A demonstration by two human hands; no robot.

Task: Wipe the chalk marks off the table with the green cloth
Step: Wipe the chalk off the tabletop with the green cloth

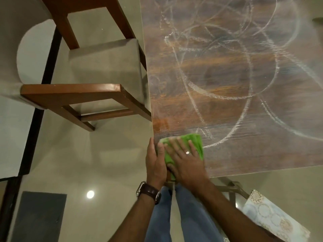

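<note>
while looking down from the head view, right hand [186,158] flat on the green cloth [199,144], fingers straight and spread, pressing it onto the table [227,81] at the near left corner. left hand [155,161] alongside at the table's edge, fingers straight, touching the cloth's left side. chalk marks [244,95] looping white just past the cloth. wooden chair [97,67] standing left of the table.

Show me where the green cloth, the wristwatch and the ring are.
green cloth [196,140]: head view, bare top edge past the fingertips.
wristwatch [148,190]: head view, brown strap on the left wrist.
ring [187,152]: head view, band on a right-hand finger.
</note>
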